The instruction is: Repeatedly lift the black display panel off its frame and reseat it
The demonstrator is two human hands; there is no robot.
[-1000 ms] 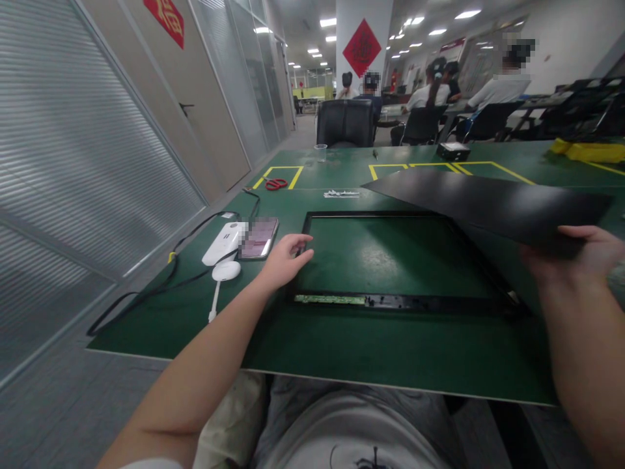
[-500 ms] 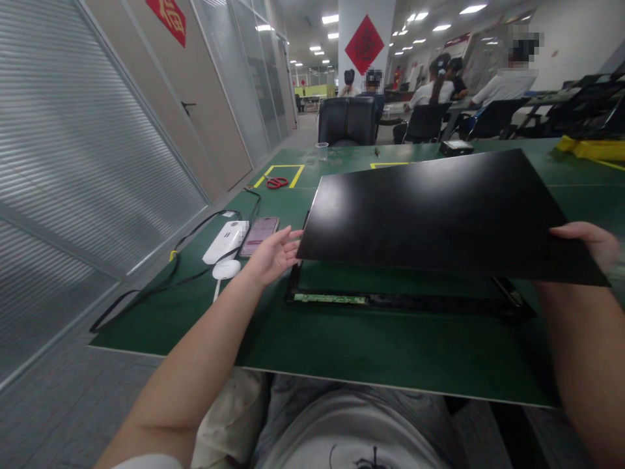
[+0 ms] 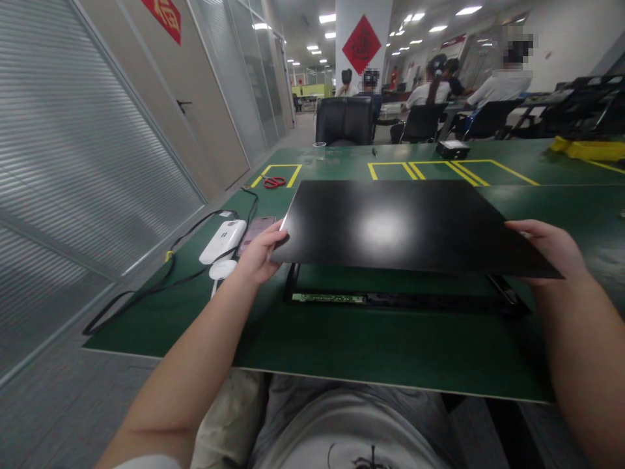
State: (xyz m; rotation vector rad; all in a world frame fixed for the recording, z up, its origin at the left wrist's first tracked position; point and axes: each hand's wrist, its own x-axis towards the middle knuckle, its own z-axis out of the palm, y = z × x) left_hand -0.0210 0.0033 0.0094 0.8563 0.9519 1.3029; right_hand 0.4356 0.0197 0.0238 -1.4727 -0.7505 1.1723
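Black panel (image 3: pixel 390 228) is held above the black frame (image 3: pixel 415 301), toward the near edge of the bench (image 3: pixel 390 352); the left hand (image 3: pixel 260 256) and right hand (image 3: pixel 561 251) have their fingers clasped on its opposite ends.

Plenty Going On Around the Green Table (image 3: pixel 390 348)!

Over on the left, a white device (image 3: pixel 222 242) lies just beside a phone (image 3: pixel 256 233); a rounded white piece (image 3: pixel 223 269) sits near them, and there's a black cable (image 3: pixel 254 203) snaking along that side; further up, red-handled scissors (image 3: pixel 275 183) rest inside a yellow tape outline (image 3: pixel 295 176); at the far edge, a clear cup (image 3: pixel 319 151) stands upright, with a black box (image 3: pixel 453 150) well to its right; beyond, a black chair (image 3: pixel 344 120) faces us; people (image 3: pixel 500 85) sit in the background, and a red diamond sign (image 3: pixel 362 44) brightens the pillar (image 3: pixel 344 9)!
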